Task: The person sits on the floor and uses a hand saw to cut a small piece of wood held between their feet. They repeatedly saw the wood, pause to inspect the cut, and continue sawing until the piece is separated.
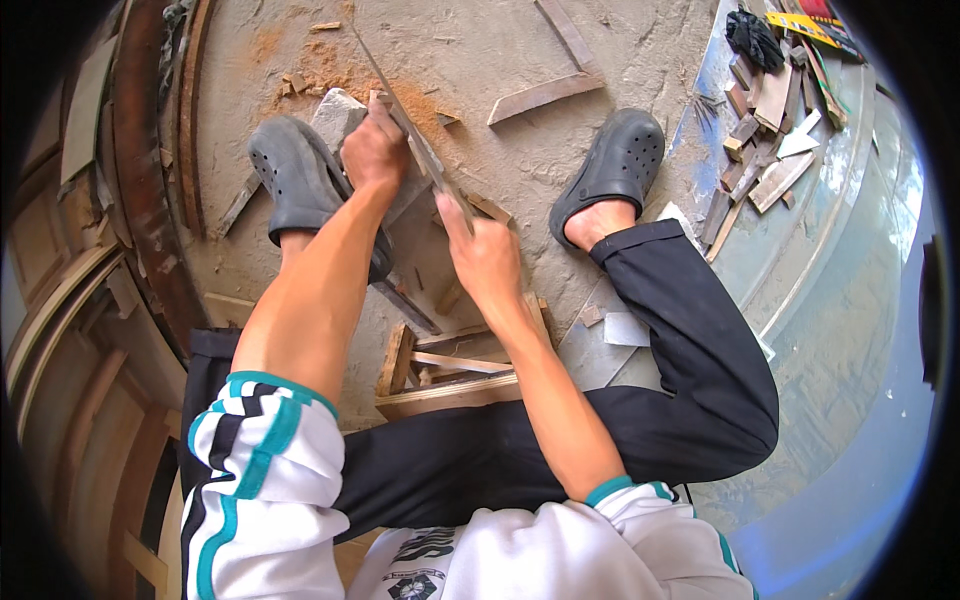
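Note:
My right hand point(485, 255) is closed round the near end of a handsaw point(404, 122). The saw's long thin blade slants away up and to the left. Just left of the blade, my left hand point(375, 150) is closed on a small piece of wood point(379, 97), whose end shows by the fingers; most of it is hidden. A pale block point(338, 112) lies beside that hand, next to my left shoe point(292, 172). Orange sawdust point(330, 65) is spread on the floor beyond. The saw's handle is mostly covered by my right hand.
A wooden frame-like box point(450, 392) stands between my legs. Angled wood strips point(545, 97) lie ahead. Several offcuts point(770, 130) are piled at the right, near a black bundle point(753, 40) and a yellow tool point(812, 30). Boards and curved wooden pieces point(150, 170) line the left.

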The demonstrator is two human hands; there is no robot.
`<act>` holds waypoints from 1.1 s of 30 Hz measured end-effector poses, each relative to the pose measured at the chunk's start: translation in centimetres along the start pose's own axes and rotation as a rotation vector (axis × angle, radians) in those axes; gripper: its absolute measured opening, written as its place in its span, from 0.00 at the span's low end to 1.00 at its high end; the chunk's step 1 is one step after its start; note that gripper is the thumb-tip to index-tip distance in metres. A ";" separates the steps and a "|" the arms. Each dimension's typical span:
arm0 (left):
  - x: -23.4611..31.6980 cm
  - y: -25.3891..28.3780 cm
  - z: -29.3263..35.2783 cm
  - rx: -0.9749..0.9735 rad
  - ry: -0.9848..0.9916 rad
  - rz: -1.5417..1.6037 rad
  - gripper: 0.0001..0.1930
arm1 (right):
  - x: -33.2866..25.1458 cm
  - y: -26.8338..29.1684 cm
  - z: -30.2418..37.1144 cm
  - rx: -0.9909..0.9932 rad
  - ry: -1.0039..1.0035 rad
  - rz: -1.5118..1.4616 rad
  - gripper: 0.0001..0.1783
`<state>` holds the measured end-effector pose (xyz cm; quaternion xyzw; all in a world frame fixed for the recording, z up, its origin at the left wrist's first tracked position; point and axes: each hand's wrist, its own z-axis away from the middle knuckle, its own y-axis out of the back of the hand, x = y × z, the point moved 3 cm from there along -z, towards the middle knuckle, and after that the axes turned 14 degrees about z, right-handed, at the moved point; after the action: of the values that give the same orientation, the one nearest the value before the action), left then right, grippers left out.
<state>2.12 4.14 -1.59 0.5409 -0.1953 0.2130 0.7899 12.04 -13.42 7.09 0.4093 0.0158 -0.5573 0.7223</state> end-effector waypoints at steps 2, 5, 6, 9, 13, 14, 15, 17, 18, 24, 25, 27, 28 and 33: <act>0.1 0.7 0.1 -0.004 0.024 0.003 0.35 | 2.3 0.6 4.5 -0.042 -0.033 -0.024 0.38; 0.4 0.5 0.6 -0.005 0.041 0.017 0.35 | 5.4 0.6 7.6 0.000 -0.065 0.025 0.39; 0.3 0.3 0.6 -0.001 0.033 0.018 0.34 | 4.7 0.6 6.6 0.048 -0.042 0.048 0.40; 0.6 0.4 0.7 0.032 0.023 0.019 0.33 | 3.6 0.5 4.4 0.060 -0.066 0.011 0.42; 0.6 0.8 0.6 0.027 0.052 0.014 0.33 | 3.1 0.7 3.9 0.059 -0.067 -0.048 0.43; 0.8 0.7 0.6 0.018 0.064 0.018 0.33 | 3.1 0.5 3.7 0.066 -0.063 -0.047 0.44; 1.0 0.7 0.6 0.009 0.077 0.022 0.34 | 3.2 0.2 3.5 0.073 -0.059 -0.045 0.44; 1.2 0.8 0.6 0.008 0.096 0.043 0.34 | 3.6 -0.9 2.9 0.084 -0.049 -0.031 0.44; 1.2 0.8 0.5 0.008 0.107 0.053 0.35 | 3.8 -1.2 2.7 0.087 -0.045 -0.024 0.44; 1.1 0.8 0.7 0.005 0.114 0.058 0.36 | 5.7 -1.7 4.1 0.063 -0.082 -0.025 0.43; 1.1 0.7 0.7 0.003 0.114 0.057 0.36 | 5.9 -1.8 4.1 0.070 -0.078 -0.029 0.43; 1.2 1.0 0.7 0.005 0.116 0.049 0.36 | 5.5 -1.6 4.1 0.079 -0.064 -0.041 0.42; 1.3 1.1 0.7 0.003 0.118 0.049 0.36 | 5.5 -1.6 4.1 0.076 -0.067 -0.046 0.42; 0.9 1.0 0.4 -0.026 0.132 0.073 0.37 | 5.2 -1.3 4.3 0.097 -0.055 -0.064 0.42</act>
<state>2.29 4.21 -0.19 0.5079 -0.1652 0.2741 0.7998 11.08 -20.18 6.73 0.4278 -0.0180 -0.5911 0.6836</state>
